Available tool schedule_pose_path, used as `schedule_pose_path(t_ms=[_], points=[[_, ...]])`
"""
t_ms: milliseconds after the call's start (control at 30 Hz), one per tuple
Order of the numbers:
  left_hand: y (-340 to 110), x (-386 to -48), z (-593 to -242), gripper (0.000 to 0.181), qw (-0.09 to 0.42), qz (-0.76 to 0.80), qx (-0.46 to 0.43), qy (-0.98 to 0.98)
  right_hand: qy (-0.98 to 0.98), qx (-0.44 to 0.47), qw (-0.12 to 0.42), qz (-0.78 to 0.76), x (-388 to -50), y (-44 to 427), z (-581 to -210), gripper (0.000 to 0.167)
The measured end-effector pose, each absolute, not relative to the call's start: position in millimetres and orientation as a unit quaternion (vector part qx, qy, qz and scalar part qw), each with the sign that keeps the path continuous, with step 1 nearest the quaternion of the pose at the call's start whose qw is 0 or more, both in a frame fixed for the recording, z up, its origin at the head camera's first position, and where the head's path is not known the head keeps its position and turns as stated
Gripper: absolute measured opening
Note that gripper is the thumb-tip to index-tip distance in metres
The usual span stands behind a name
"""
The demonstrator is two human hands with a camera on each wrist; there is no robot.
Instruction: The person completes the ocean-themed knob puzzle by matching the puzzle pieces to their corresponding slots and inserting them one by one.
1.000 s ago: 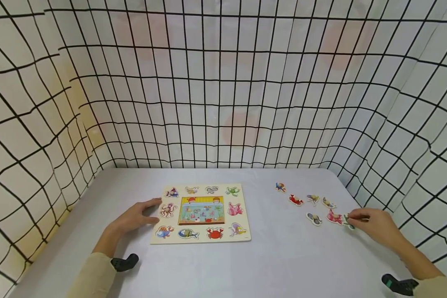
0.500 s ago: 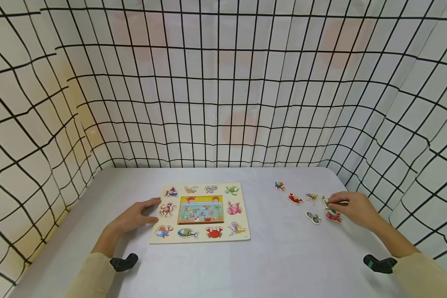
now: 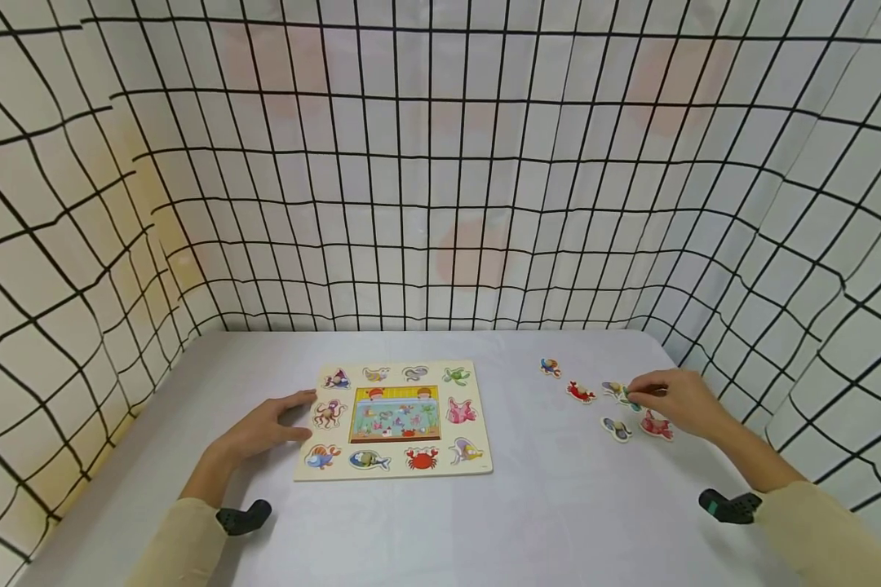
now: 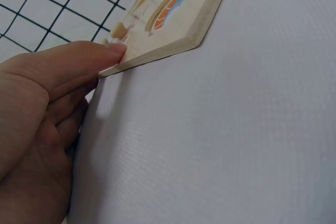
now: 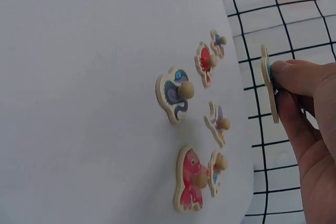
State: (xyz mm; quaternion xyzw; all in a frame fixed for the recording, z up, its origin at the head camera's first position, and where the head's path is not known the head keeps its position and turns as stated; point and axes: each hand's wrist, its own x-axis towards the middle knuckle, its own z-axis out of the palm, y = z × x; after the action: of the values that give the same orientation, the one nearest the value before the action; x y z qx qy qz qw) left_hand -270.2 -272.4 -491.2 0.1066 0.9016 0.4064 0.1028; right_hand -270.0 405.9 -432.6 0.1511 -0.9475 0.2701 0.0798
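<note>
My right hand (image 3: 679, 401) pinches a thin wooden puzzle piece (image 5: 269, 88) between thumb and fingers. In the right wrist view the piece shows edge-on, with a little green-blue; its picture cannot be told. It is held above the loose knobbed pieces. Nearby lie a pink fish piece (image 3: 657, 425) and a grey-purple piece (image 3: 617, 430). My left hand (image 3: 263, 425) rests at the left edge of the wooden puzzle board (image 3: 398, 465), thumb and forefinger extended. In the left wrist view the thumb (image 4: 107, 52) touches the board's edge.
A red piece (image 3: 581, 393) and a small blue-orange piece (image 3: 550, 368) lie farther back, between the board and my right hand. The white table (image 3: 543, 522) is enclosed by white walls with a black grid (image 3: 455, 179).
My right hand has moved left with the puzzle piece, from beside the pink fish piece to over the back pieces. The left hand and board stay put.
</note>
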Motion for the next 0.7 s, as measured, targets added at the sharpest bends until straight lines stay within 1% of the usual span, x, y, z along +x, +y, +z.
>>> schedule_pose_path(t_ms=[233,467,700], points=[[-273,-269,-493,0.075,0.104,0.412,0.108,0.899,-0.942,0.168,0.074,0.281,-280,387,-426,0.008],[-274,-270,-495,0.075,0.106,0.419,0.101,0.896,-0.941,0.167,0.05,0.29,-295,366,-430,0.006],[-275,-272,-495,0.074,0.106,0.42,0.103,0.895,-0.935,0.192,0.052,0.294,-310,339,-431,0.005]])
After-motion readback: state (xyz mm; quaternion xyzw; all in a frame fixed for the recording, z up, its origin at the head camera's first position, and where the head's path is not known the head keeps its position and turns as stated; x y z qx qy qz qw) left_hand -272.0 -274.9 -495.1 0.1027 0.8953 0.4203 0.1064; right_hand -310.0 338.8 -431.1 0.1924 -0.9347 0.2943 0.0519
